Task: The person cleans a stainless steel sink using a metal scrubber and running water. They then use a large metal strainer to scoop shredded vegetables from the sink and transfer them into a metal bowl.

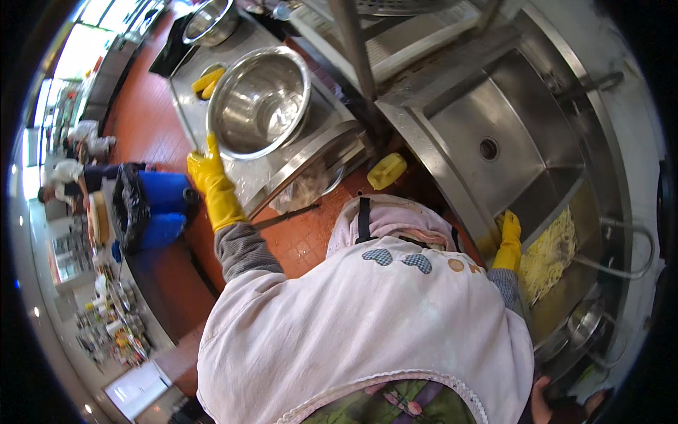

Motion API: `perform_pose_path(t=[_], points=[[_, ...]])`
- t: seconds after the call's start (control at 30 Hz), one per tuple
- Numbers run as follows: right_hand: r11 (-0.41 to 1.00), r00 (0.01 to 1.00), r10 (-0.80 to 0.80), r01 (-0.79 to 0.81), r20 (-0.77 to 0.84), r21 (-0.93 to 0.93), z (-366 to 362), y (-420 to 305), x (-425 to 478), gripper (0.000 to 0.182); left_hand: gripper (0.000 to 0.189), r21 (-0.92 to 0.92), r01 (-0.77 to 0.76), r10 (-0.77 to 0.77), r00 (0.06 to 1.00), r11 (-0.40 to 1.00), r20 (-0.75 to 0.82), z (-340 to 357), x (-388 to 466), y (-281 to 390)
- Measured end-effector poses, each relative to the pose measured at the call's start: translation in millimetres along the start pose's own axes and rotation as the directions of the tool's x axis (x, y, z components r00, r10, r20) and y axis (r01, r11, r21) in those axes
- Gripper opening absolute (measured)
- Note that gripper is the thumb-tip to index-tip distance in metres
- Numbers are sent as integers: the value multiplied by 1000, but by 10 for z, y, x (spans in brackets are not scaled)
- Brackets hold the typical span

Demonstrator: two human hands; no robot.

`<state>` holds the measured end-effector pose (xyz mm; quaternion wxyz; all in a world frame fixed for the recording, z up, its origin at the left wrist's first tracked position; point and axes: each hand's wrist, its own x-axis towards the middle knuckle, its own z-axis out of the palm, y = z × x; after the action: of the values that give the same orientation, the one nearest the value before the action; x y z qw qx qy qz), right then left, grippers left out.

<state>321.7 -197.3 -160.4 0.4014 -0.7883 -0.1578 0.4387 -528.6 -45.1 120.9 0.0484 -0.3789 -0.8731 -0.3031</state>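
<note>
In a yellow rubber glove, my left hand [212,180] is at the near left rim of a large stainless steel bowl [254,106], fingers curled and one digit extended along the rim; whether it grips the rim is unclear. The bowl stands on a steel table [254,177] and looks empty but for bright reflections. My right hand [509,236], gloved alike, is at the front edge of a steel sink [476,116], near the divider between two basins; its grip cannot be made out. Pale yellow shreds of food [548,259] lie in the nearer basin.
Yellow gloves or similar yellow items [206,82] lie behind the bowl, near a smaller steel bowl [212,24]. A yellow plastic container [387,171] is on the red tiled floor. Blue bins [164,193] and a person [69,177] are at left. Another person's hand [540,397] shows at lower right.
</note>
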Motion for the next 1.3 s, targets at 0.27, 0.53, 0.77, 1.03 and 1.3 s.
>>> perform_pose_path(t=[0.27, 0.53, 0.77, 1.03, 1.3], points=[[981, 973, -189, 179, -135, -81, 238, -505, -690, 42, 39, -446, 808, -305, 568, 385, 765, 689, 332, -919], [896, 840, -296, 409, -456, 173, -402, -723, -1014, 31, 32, -659, 488, -214, 865, 572, 454, 562, 63, -41], [964, 839, -60, -92, -541, -248, -1721, -9, -340, 46, 32, -605, 411, -183, 896, 682, 404, 55, -846, 465], [863, 891, 444, -453, -91, -226, -2211, 616, -194, 50, 33, -612, 298, -176, 951, 733, 252, -964, -1997, 1401], [735, 898, 429, -285, 96, -616, -1484, 891, 479, 34, 37, -437, -77, 144, 982, 896, 123, -1834, -3003, 2239]])
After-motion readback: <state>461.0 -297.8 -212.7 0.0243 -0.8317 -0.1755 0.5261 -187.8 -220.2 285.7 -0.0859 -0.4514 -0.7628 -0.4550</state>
